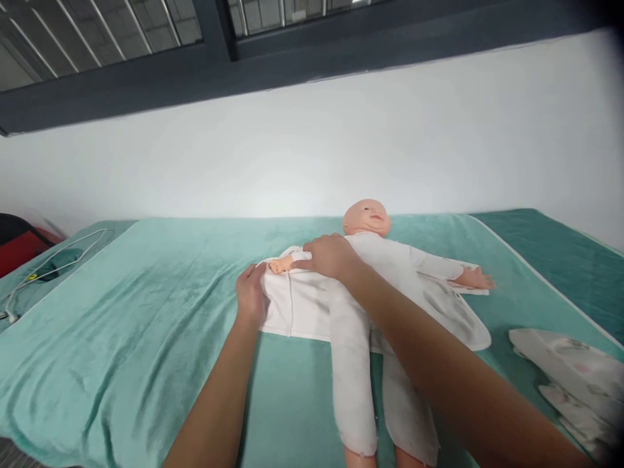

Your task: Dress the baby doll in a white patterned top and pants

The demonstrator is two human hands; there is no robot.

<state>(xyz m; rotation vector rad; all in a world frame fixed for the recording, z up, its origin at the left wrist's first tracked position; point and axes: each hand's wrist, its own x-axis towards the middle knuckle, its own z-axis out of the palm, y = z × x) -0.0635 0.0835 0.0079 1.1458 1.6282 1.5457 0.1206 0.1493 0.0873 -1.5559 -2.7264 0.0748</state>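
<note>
A baby doll (365,216) lies face up with its head toward the wall and its legs toward me. White cloth covers its torso, arms and legs. Spread beneath it is an opened white baby garment (307,305), showing on both sides of the body. My left hand (251,294) pinches the garment's outer edge at the left, beside the doll's small hand (281,264). Across the doll's arm on that side lies my right hand (331,257), its fingers curled round the forearm. The doll's other arm (439,265) stretches out to the right over the garment's sleeve.
A green plush sheet (170,312) covers the bed, wrinkled on the left. Folded patterned cloth (575,370) lies at the right. A white cable (49,260) and a red and black item (22,244) are at the far left. Behind stands a white wall (292,149) below a barred window.
</note>
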